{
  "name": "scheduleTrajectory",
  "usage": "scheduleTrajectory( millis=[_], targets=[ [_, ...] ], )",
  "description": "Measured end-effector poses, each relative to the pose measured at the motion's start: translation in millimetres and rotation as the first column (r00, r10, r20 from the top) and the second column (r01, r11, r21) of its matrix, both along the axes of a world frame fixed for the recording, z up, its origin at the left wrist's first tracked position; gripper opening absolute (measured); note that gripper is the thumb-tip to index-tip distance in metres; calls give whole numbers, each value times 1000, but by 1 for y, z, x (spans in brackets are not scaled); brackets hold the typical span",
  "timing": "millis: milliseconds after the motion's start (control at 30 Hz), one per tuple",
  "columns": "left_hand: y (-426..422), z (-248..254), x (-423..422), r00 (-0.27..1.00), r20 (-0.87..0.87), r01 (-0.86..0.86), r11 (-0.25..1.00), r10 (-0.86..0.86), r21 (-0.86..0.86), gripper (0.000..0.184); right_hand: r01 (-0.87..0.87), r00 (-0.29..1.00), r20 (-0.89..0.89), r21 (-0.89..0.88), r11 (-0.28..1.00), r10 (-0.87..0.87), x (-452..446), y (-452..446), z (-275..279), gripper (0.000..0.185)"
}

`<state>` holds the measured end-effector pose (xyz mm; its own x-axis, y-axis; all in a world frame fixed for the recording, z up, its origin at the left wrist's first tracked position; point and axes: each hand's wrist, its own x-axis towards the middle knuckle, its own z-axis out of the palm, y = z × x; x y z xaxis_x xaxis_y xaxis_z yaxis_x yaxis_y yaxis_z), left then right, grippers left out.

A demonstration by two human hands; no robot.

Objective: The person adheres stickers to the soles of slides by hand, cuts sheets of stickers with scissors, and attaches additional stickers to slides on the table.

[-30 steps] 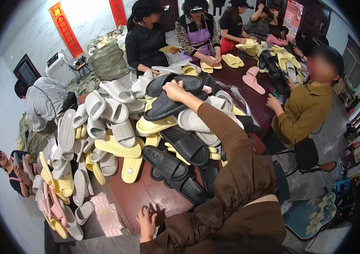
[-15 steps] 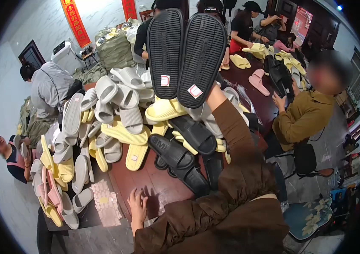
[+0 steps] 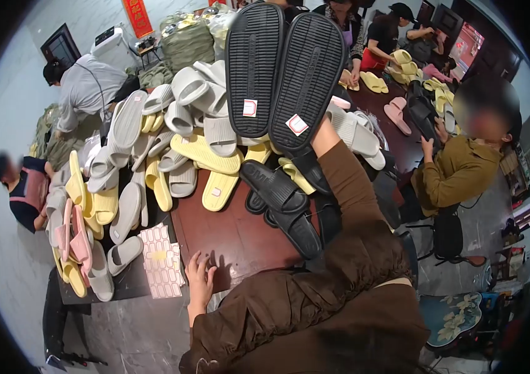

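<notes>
A pair of black slide slippers (image 3: pixel 280 78) is held up in front of me, ribbed soles facing me, a white sticker with a red border on each. My right hand (image 3: pixel 324 138) grips them from behind, its fingers mostly hidden by the soles. Low at the table's front edge is my left hand (image 3: pixel 199 280), empty with its fingers apart. Just left of it lies a sheet of red-bordered stickers (image 3: pixel 161 262). More black slippers (image 3: pixel 280 193) lie on the reddish table (image 3: pixel 215 240) below the raised pair.
Grey slippers (image 3: pixel 129 118) and yellow slippers (image 3: pixel 218 190) are heaped across the table, with pink slippers (image 3: pixel 80 240) at the left. A co-worker in a brown jacket (image 3: pixel 464 168) holds black slippers at the right. Other people work further back. A floral stool (image 3: pixel 452 319) stands lower right.
The camera view has shifted, so the pile appears higher and further right. The raised black pair stays in my right hand. My left hand remains near the table edge, fingers apart.
</notes>
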<state>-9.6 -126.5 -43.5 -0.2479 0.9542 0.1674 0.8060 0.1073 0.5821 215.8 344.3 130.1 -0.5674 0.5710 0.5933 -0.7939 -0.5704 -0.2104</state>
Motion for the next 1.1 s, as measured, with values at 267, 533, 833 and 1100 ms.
scheduleTrajectory(
  millis=[267, 533, 833, 1100],
  targets=[
    [16, 12, -7, 996, 83, 7, 995, -15, 98, 33, 303, 749, 379, 534, 789, -544, -16, -13, 31, 28],
    [75, 89, 12, 975, 219, -153, 851, 46, 503, 27, 42, 284, 247, 962, 269, -927, -110, -144, -11, 23],
    [27, 99, 40, 923, 138, -375, 763, 358, 526, 56, -78, 492, 131, 991, 107, -860, -134, -202, -104, 12],
    [43, 29, 96, 433, 901, -640, 714, 32, 283, 90, -26, 476, 602, 738, 674, -641, -130, -250, -129, 12]
  ],
)
